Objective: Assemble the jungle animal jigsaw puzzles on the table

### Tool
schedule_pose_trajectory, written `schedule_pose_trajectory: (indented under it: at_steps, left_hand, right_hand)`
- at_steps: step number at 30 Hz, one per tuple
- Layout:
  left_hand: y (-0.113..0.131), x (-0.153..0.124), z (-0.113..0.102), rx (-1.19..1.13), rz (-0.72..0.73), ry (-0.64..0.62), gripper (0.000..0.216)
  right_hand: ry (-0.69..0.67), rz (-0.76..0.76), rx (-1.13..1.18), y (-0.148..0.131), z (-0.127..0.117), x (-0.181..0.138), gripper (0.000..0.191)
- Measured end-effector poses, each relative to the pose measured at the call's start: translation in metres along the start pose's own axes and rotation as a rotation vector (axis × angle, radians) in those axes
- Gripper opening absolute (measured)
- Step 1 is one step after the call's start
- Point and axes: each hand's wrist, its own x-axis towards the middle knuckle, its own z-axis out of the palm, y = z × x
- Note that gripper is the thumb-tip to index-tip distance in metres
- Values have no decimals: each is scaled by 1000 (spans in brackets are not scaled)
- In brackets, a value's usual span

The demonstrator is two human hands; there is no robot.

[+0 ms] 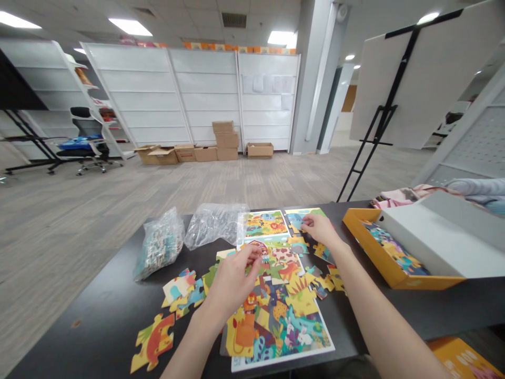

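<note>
My right hand (320, 230) reaches to the far side of the table, its fingertips pinched at the edge of a blue and yellow puzzle piece (295, 220) in the assembled corner. Closer to me, my left hand (240, 273) hovers above the picture sheets, fingers loosely bent and thumb apart, with nothing visible in them. Beneath it lie a farm picture (284, 255) and a larger animal picture sheet (288, 355), partly covered by loose pieces. A yellow piece with plant leaves (302, 297) rests on that sheet. Left of my left wrist are joined pieces (179, 292) and a red-orange animal piece (158, 342).
A clear bag of pieces (161, 245) and a crumpled plastic bag (215, 226) lie at the back left. An open yellow box (418, 281) holding pieces stands at the right. Folded cloth (402, 196) sits behind it. The table's (98, 316) left edge borders carpeted floor.
</note>
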Motion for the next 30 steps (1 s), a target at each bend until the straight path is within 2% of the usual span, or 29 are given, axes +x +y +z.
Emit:
schedule_pose_trajectory:
  at_steps: [6, 14, 22, 30]
  left_hand:
    - [0, -2, -4, 23, -12, -24, 14]
    - [-1, -4, -8, 67, -4, -40, 15]
    - [0, -4, -6, 89, -10, -48, 17]
    - [1, -4, -7, 81, 14, -39, 16]
  right_hand:
    - [2, -20, -8, -2, 0, -4, 19]
    - [-14, -94, -17, 2, 2, -5, 35]
    - [-18, -142, -17, 5, 3, -3, 33]
    - [-2, -108, -35, 7, 2, -3, 36]
